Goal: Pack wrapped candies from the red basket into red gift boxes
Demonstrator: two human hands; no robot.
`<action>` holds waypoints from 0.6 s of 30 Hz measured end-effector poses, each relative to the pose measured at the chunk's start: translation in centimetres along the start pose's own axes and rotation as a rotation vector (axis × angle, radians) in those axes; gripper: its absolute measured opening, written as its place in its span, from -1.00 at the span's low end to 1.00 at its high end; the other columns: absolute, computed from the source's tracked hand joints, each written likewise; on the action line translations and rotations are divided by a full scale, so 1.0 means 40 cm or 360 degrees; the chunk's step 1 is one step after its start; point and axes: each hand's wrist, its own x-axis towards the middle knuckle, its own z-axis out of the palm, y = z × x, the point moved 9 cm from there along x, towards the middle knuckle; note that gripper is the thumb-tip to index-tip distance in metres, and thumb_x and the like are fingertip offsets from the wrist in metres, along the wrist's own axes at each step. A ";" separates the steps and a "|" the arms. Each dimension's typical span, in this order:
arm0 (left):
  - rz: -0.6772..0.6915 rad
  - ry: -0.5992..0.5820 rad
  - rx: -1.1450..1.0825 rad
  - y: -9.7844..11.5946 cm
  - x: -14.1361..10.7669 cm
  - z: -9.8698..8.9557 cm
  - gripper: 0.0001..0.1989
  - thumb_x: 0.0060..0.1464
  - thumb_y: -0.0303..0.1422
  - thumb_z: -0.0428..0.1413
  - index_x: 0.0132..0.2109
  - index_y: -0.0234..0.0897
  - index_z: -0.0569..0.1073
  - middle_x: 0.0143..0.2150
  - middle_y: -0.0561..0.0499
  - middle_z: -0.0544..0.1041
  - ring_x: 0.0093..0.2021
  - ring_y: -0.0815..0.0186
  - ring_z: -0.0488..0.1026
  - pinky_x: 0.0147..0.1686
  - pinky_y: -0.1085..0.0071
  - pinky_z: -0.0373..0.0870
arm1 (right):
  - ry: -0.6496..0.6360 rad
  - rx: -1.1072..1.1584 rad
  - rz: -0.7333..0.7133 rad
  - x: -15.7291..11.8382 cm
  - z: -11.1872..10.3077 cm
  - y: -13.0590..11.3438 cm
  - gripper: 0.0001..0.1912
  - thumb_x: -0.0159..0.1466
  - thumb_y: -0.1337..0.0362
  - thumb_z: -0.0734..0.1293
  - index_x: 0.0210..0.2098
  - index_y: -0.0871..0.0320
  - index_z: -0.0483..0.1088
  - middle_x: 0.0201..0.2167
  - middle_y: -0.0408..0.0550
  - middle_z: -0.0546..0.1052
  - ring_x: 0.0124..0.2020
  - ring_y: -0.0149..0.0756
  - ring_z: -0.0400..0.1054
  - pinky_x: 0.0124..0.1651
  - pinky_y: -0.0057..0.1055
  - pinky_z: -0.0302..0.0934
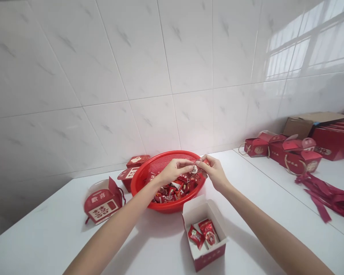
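Above the right side of a red plastic basket, my two hands come together with their fingertips nearly touching. My right hand is closed in a pinch on a red wrapped candy. The fingers of my left hand are pressed together at a candy with white print, just beside the right thumb. Many red wrapped candies lie in the basket. In front of it stands an opened box, white inside, holding a red candy and another red packet.
At left stands a red gift box with a cord, and two more boxes sit behind the basket. Several red boxes, a cardboard carton and dark red ribbons lie at right. A tiled wall backs the white table.
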 end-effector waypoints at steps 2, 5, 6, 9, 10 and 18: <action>0.0040 0.0191 -0.0079 0.001 -0.015 -0.021 -0.55 -0.06 -0.06 0.35 -0.14 -0.33 0.63 -0.23 -0.08 0.65 -0.23 0.23 0.54 -0.15 0.33 0.46 | -0.0004 0.0028 0.0007 0.015 0.023 0.009 -0.50 -0.07 -0.10 0.55 -0.52 0.11 0.29 -0.73 -0.29 0.29 -0.72 -0.54 0.01 -0.64 -0.50 -0.16; 0.0092 0.0482 -0.0121 -0.007 -0.044 -0.070 -0.56 -0.11 -0.06 0.37 -0.20 -0.33 0.62 -0.27 -0.06 0.64 -0.26 0.25 0.53 -0.16 0.34 0.45 | -0.0048 0.0040 0.0064 0.035 0.046 0.027 -0.45 -0.07 -0.17 0.54 -0.47 0.11 0.30 -0.75 -0.31 0.28 -0.73 -0.55 -0.03 -0.64 -0.50 -0.23; 0.0104 0.0556 -0.0117 -0.010 -0.053 -0.085 -0.56 -0.12 -0.05 0.37 -0.21 -0.33 0.62 -0.28 -0.07 0.64 -0.26 0.25 0.53 -0.17 0.34 0.45 | -0.0058 0.0046 0.0090 0.041 0.051 0.032 -0.44 -0.07 -0.19 0.53 -0.45 0.12 0.32 -0.74 -0.31 0.29 -0.73 -0.55 -0.02 -0.64 -0.50 -0.22; 0.0133 0.0703 -0.0085 -0.013 -0.074 -0.119 -0.57 -0.12 -0.05 0.36 -0.25 -0.32 0.61 -0.28 -0.07 0.64 -0.24 0.23 0.53 -0.16 0.33 0.45 | -0.0059 0.0094 0.0190 0.056 0.061 0.050 -0.42 -0.07 -0.23 0.51 -0.40 0.14 0.38 -0.68 -0.26 0.37 -0.72 -0.53 0.07 -0.62 -0.49 -0.12; 0.0142 0.0725 -0.0069 -0.013 -0.078 -0.127 -0.58 -0.11 -0.05 0.36 -0.25 -0.32 0.61 -0.27 -0.07 0.64 -0.24 0.23 0.53 -0.16 0.33 0.45 | -0.0062 0.0124 0.0229 0.060 0.065 0.058 -0.41 -0.08 -0.23 0.51 -0.39 0.15 0.40 -0.65 -0.24 0.40 -0.70 -0.51 0.11 -0.61 -0.49 -0.07; 0.0195 0.0676 0.0009 -0.011 -0.044 -0.155 -0.63 -0.10 -0.07 0.34 -0.33 -0.33 0.58 -0.39 -0.02 0.60 -0.34 0.26 0.49 -0.22 0.34 0.44 | -0.0236 0.0153 0.0388 0.076 0.109 0.116 -0.52 0.00 -0.12 0.51 -0.31 0.14 0.46 -0.51 -0.15 0.51 -0.56 -0.42 0.29 -0.52 -0.47 0.10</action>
